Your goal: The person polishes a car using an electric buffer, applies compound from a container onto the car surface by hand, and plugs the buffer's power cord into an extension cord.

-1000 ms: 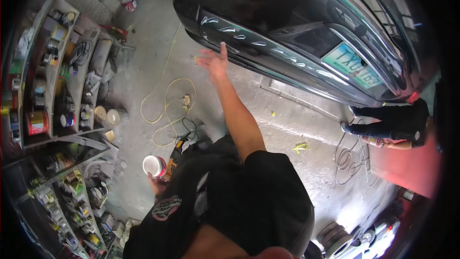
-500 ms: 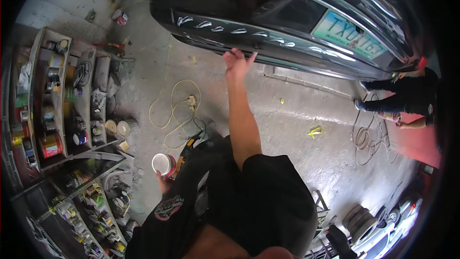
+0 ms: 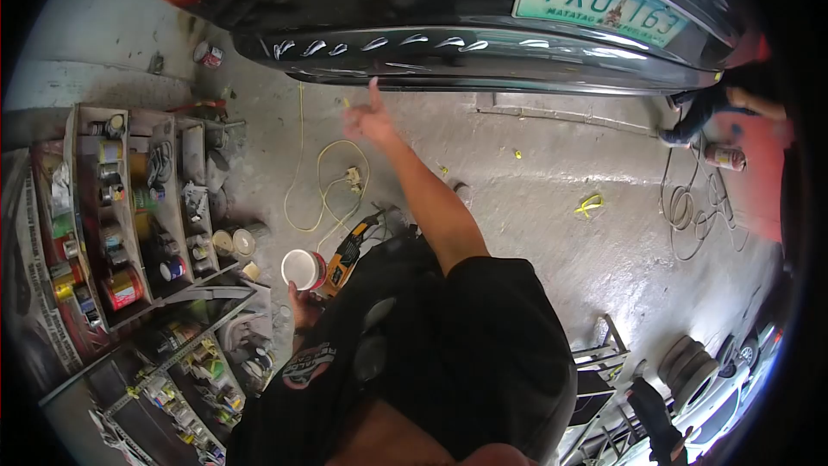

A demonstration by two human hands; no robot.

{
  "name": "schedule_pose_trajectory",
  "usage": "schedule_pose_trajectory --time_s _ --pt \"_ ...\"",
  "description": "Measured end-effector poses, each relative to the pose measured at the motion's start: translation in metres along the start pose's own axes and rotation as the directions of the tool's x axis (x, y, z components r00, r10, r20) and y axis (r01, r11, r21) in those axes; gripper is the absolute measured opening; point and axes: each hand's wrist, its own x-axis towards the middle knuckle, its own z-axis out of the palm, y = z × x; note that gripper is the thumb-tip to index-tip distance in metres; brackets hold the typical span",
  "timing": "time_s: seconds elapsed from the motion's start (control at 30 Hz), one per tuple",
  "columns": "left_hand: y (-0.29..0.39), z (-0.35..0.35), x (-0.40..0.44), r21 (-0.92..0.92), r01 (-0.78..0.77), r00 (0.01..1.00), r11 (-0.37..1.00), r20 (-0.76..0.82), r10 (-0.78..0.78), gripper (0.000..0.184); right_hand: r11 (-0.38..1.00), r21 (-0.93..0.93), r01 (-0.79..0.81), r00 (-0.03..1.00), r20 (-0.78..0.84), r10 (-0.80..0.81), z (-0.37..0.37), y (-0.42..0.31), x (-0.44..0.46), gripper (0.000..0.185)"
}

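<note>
My left hand [image 3: 304, 304] grips a round tub [image 3: 300, 270], white inside with a red outer side, held low by my body. My right arm reaches forward across the floor. My right hand [image 3: 371, 123] is empty and partly blurred, with its fingers apart and one digit pointing up at the lower edge of the dark car's rear bumper [image 3: 569, 69]. I cannot tell whether that digit touches the bumper. A row of whitish streaks [image 3: 375, 44] runs along the bumper, below the licence plate [image 3: 597, 2].
Shelves of cans [image 3: 125, 285] stand at left. A yellow-and-black power tool [image 3: 347, 257] is beside the tub, near a yellow cord [image 3: 297, 226]. At right are another person [image 3: 711, 108], a coiled hose [image 3: 681, 211] and stacked tires [image 3: 688, 371]. A metal stand [image 3: 595, 362] is lower right.
My right hand has moved left and turned. The view has shifted, bringing the red tail light into sight. My left hand still holds the tub. The person at right has shifted toward the car.
</note>
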Motion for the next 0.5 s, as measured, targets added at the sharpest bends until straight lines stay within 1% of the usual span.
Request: schedule_pose_trajectory --time_s 0.07,0.1,0.13,0.17,0.2,0.23,0.27,0.3,0.33,0.37,0.43,0.5 --pt "0.0 -0.003 0.028 0.098 -0.073 0.997 0.992 0.046 0.069 0.063 0.95 -0.307 -0.058 0.996 0.042 0.075 0.002 0.01 -0.03 0.078" --pt "-0.001 -0.007 0.036 0.139 -0.107 0.993 0.985 0.063 0.099 0.062 0.886 -0.455 -0.085 0.99 0.061 0.126 0.005 0.018 -0.052 0.075" --pt "0.002 0.001 0.034 0.198 -0.102 0.987 0.975 0.14 0.075 0.06 0.796 -0.605 -0.01 0.949 0.244 0.198 0.004 0.026 -0.072 0.071" --pt "0.01 0.016 0.027 0.249 -0.101 0.976 0.963 0.212 0.048 0.057 0.689 -0.717 0.104 0.863 0.409 0.296 0.002 0.033 -0.093 0.067" --pt "0.012 0.045 0.013 0.288 -0.124 0.984 0.95 0.159 0.08 0.053 0.646 -0.737 0.198 0.765 0.528 0.369 0.003 0.037 -0.117 0.068" --pt "0.015 0.07 0.005 0.329 -0.144 0.987 0.933 0.109 0.114 0.049 0.608 -0.736 0.298 0.645 0.624 0.44 0.003 0.038 -0.136 0.068" --pt "0.013 0.062 0.028 0.404 -0.138 0.988 0.904 0.116 0.1 0.048 0.586 -0.684 0.434 0.642 0.691 0.332 -0.003 0.054 -0.148 0.071" --pt "0.014 0.061 0.036 0.489 -0.151 0.987 0.859 0.119 0.106 0.048 0.55 -0.621 0.559 0.617 0.754 0.224 -0.013 0.084 -0.158 0.073" --pt "0.014 0.059 0.043 0.569 -0.162 0.986 0.806 0.123 0.112 0.048 0.506 -0.544 0.669 0.57 0.813 0.12 -0.018 0.105 -0.171 0.075" --pt "0.018 0.077 0.032 0.652 -0.189 0.982 0.734 0.13 0.138 0.049 0.435 -0.611 0.661 0.588 0.782 0.206 -0.024 0.108 -0.174 0.076" --pt "0.024 0.109 0.013 0.728 -0.276 0.96 0.628 0.182 0.211 0.057 0.259 -0.723 0.641 0.634 0.689 0.352 -0.033 0.104 -0.169 0.079" --pt "0.024 0.131 0.007 0.726 -0.317 0.948 0.61 0.232 0.216 0.058 0.247 -0.838 0.487 0.644 0.535 0.547 -0.02 0.057 -0.178 0.08"
